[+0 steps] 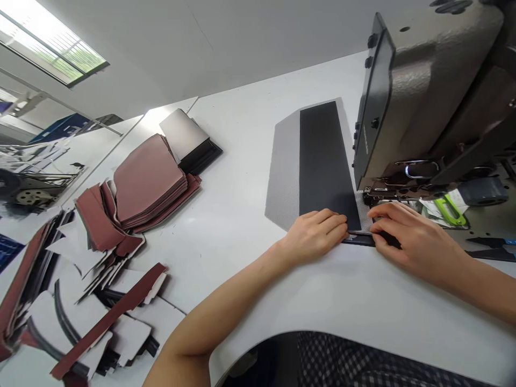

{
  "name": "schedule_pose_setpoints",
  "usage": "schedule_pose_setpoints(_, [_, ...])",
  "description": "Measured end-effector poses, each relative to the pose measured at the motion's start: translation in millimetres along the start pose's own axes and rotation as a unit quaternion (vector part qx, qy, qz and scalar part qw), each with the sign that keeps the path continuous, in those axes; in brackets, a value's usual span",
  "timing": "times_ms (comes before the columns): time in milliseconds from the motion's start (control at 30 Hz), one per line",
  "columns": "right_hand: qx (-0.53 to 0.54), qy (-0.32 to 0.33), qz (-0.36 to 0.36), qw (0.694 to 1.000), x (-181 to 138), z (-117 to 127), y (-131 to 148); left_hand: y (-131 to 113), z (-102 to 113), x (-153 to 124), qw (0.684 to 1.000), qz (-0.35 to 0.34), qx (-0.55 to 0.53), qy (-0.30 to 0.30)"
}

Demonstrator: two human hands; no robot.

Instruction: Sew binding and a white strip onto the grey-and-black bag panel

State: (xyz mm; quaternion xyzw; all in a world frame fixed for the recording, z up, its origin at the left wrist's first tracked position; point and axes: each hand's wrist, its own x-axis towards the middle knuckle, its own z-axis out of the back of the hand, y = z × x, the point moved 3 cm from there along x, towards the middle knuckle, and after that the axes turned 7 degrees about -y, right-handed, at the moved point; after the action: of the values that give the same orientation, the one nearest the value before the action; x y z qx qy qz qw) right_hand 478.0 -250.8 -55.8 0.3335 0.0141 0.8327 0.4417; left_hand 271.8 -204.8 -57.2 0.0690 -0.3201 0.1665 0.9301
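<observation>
A grey mesh fabric panel lies on the white table with a wide black strip along its middle. Its near end sits by the presser foot of the sewing machine. My left hand rests on the panel's near edge, fingers curled and pressing the black strip down. My right hand is just beside it under the machine head, fingers pinched on the edge of the strip near the needle.
Stacks of maroon cut pieces and black and white pieces lie at the left. More loose maroon and white pieces spread along the table's left edge. Green-handled snips lie behind the machine.
</observation>
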Motion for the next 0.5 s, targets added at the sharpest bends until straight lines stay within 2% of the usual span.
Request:
schedule_pose_setpoints(100, [-0.015, -0.004, -0.006, 1.000, 0.6, -0.6, 1.2, -2.5, -5.1, -0.5, 0.999, -0.013, 0.046, 0.001])
schedule_pose_setpoints(300, [-0.051, -0.005, -0.056, 0.997, 9.5, -8.5, -0.7, -2.8, -6.6, 3.9, 0.997, 0.028, 0.063, 0.025])
schedule_pose_setpoints(400, [-0.057, 0.005, -0.089, 0.994, 13.5, -11.9, -1.9, -3.2, -5.3, 4.9, 0.999, 0.004, 0.049, 0.013])
schedule_pose_setpoints(500, [-0.048, 0.016, -0.125, 0.991, 14.9, -12.6, -6.6, -3.0, -6.8, 4.1, 0.998, -0.024, 0.032, 0.039])
